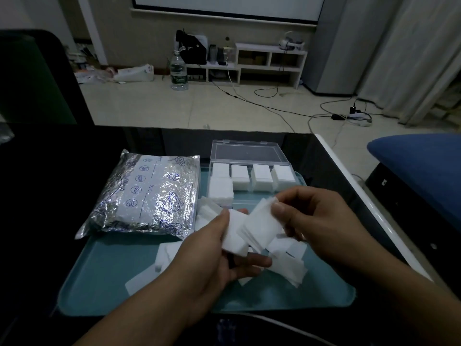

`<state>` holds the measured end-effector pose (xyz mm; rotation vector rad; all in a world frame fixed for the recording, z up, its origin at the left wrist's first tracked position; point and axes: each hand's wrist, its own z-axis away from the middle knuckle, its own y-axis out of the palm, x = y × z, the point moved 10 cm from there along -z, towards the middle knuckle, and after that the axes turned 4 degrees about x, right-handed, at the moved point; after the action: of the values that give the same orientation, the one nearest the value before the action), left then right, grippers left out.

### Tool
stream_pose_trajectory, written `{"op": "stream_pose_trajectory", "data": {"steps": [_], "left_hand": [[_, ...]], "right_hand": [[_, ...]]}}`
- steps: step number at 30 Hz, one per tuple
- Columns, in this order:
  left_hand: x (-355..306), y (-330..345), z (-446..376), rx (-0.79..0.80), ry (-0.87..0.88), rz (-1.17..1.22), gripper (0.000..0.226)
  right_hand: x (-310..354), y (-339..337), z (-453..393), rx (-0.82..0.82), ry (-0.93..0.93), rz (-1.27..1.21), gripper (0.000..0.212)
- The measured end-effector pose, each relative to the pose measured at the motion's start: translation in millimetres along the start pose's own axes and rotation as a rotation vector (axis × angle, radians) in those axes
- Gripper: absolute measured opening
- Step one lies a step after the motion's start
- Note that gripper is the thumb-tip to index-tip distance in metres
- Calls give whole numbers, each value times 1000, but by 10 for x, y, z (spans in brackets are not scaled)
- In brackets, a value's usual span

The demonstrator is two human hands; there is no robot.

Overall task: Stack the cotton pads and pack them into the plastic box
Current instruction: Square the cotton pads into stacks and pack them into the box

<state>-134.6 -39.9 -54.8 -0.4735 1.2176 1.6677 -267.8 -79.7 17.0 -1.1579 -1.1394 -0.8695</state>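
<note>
Dim room: tiled floor (154,106) with trailing cables (274,106), a water bottle (178,71) and a low white shelf unit (270,62) by the far wall, projector screen (227,7) above, blue cushion (421,166) off to the right. Black glossy worktop (62,176) with a white edge on the right carries a teal tray (104,273). Tray's near-left area is bare; its far half is taken up. Foil pouch (149,193) lies on the tray's far-left part, its left edge overhanging the tray rim. Clear plastic box (252,171) sits at the tray's far edge, lid hinged back and lying open; four stacks of white pads fill its back row and a fifth stack (220,192) sits front-left, the rest of the front row hidden by the hands. Loose cotton pads (287,263) are scattered mid-tray under and around the hands, some beside the pouch. Left hand (212,255) grip: fingers curled round a small square stack of pads (234,233), thumb on top. Right hand (316,221) grip: thumb and fingers pinching a fanned bunch of thin pads (262,223), touching the left-hand stack. Pads are white, square, soft-edged.
</note>
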Motion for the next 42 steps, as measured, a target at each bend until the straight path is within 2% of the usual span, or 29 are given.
{"op": "stream_pose_trajectory", "data": {"steps": [3,6,7,9,11,13,15,20,25,31,37,39,42], "left_hand": [[46,108,-2,64,-22,31,50],[91,168,-15,73,-33,85,50],[91,142,-27,48,-27,112,47],[86,51,-49,-10,-18,148,43],[83,-24,-59,-43,-14,174,41],[86,-33,-65,-34,-12,175,41],[91,-7,-64,-10,-4,155,44],[105,17,-111,60,2,165,50],[120,67,-97,100,-18,170,46],[120,87,-94,97,-12,176,49],[38,123,-39,132,45,112,36],[20,71,-32,94,31,132,36],[-13,19,-23,47,7,160,42]], "right_hand": [[42,121,14,35,-26,123,10],[53,266,50,-3,-143,508,8],[113,292,76,-33,-225,643,18],[191,312,116,-19,-284,709,43],[152,394,151,130,-238,669,70],[65,552,206,292,-212,729,94],[22,631,229,332,-240,745,102],[97,533,216,258,-263,700,92],[9,598,194,284,-249,665,100],[12,574,194,270,-287,650,99],[3,601,205,310,-228,555,104],[65,402,139,257,-166,523,97],[-24,-187,-72,24,-69,553,66]]}}
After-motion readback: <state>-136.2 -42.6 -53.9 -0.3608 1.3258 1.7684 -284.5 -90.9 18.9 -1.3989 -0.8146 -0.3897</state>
